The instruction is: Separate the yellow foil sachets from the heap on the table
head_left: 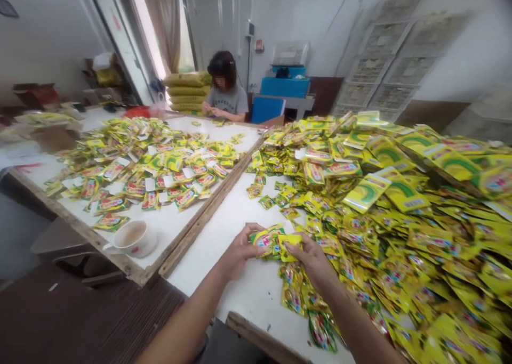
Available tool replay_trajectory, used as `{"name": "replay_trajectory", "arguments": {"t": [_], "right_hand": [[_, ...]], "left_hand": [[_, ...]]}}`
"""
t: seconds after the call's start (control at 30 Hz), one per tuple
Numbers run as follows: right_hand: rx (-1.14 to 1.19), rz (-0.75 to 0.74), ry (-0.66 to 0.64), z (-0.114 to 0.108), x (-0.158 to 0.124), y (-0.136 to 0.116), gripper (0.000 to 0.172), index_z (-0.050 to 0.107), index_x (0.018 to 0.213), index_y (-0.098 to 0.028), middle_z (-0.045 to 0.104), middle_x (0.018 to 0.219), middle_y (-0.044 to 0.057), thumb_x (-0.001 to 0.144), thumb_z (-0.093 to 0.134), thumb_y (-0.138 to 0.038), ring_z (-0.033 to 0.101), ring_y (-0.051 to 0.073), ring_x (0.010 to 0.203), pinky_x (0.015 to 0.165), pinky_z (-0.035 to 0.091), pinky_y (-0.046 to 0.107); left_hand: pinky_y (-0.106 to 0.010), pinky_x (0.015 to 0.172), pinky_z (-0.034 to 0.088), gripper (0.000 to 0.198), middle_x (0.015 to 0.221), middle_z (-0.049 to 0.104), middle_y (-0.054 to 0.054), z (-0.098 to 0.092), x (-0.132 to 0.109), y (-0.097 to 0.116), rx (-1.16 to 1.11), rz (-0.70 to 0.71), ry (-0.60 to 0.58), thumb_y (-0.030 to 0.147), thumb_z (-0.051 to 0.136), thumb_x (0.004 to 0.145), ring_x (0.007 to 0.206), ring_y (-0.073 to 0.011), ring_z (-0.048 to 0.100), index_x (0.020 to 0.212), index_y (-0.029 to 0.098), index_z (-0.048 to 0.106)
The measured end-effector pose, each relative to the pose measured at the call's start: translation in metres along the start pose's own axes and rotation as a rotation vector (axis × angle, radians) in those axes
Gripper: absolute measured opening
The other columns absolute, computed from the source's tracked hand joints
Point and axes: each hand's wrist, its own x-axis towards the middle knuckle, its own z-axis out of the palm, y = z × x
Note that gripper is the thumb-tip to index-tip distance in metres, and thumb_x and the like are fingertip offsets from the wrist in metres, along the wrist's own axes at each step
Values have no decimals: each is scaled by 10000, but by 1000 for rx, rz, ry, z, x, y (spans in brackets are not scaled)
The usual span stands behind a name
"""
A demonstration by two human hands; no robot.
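Note:
My left hand point(243, 249) pinches a yellow and green printed packet point(264, 240) between thumb and fingers. Right beside it, my right hand point(314, 257) grips a second small yellow packet point(289, 247), and the two packets touch or overlap. Both are held just above the white tabletop point(240, 292). A large heap of small yellow packets point(384, 268) spreads under and beyond my right forearm. Flat yellow boxes with a green arc, such as this box point(367, 192), lie on top of the heap's far side. The fine print on the packets is blurred.
On the left table, a pile of yellow boxes with white flaps point(160, 167) lies behind a white cup point(134, 238) of brownish liquid. A wooden edge strip point(216, 209) divides the tables. A person point(228, 95) sits at the far end, hands together. Stacked sacks point(186, 92) stand behind.

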Motion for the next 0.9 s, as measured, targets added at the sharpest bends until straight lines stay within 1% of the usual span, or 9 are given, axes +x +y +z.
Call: {"name": "replay_trajectory", "arguments": {"t": [0.07,0.13,0.2,0.3,0.37,0.47,0.63,0.77,0.9], "right_hand": [[-85,-27,-129,0,-7,1,306,613,868,-189,658,828,29,692,674,-432,594,189,772,669,463,298],[-159,-28,-202,-2,-12,0,278,616,840,-183,646,793,14,689,681,-407,584,185,771,703,460,307],[-164,-32,-116,-5,-15,-4,303,611,871,-185,637,797,11,684,681,-413,576,175,752,684,462,301],[-125,-64,173,-10,-13,-14,368,580,913,-188,626,827,22,680,664,-460,561,156,693,591,461,276],[-178,-71,224,-12,-9,-20,376,569,891,-188,611,788,19,671,658,-480,545,151,648,544,458,271],[-304,-32,114,-13,-6,-26,343,565,860,-190,587,723,4,677,642,-470,529,155,627,529,456,275],[-501,-60,-74,-14,-7,-36,207,566,787,-191,595,734,0,718,595,-383,541,169,704,657,434,293],[-604,-46,-189,-20,-7,-46,161,572,751,-189,583,707,-8,711,586,-345,527,166,692,645,399,276],[-683,-90,-273,-29,-5,-56,129,581,724,-185,592,734,-6,723,580,-314,533,161,705,669,395,271]], "left_hand": [[-255,696,462,559,917,666,-37,-3,-8,-5,38,-66,40,301,778,583,783,-170,620,1088,187,568],[-253,694,453,507,841,687,-37,-7,-10,-12,138,-102,70,324,785,579,751,-171,619,1030,147,634],[-258,688,453,425,801,700,-37,-9,-10,-18,209,-112,89,355,779,583,736,-182,621,927,124,686],[-271,693,468,434,843,716,-39,-6,-10,-24,234,-89,132,371,773,590,754,-199,633,947,136,698],[-279,724,480,458,893,719,-49,-2,-11,-25,205,-51,171,368,770,599,793,-205,640,988,140,691],[-292,765,493,454,922,720,-64,4,-14,-26,83,-10,234,364,764,616,812,-204,650,1002,137,688],[-277,729,506,391,849,728,-63,8,-19,-30,-4,-14,260,350,775,603,737,-182,655,915,124,709],[-268,701,510,393,827,730,-64,8,-20,-31,-7,-51,233,333,782,595,708,-175,657,920,125,706],[-256,687,509,393,811,731,-62,7,-19,-29,-28,-79,210,319,787,591,692,-166,656,926,130,706]]}}
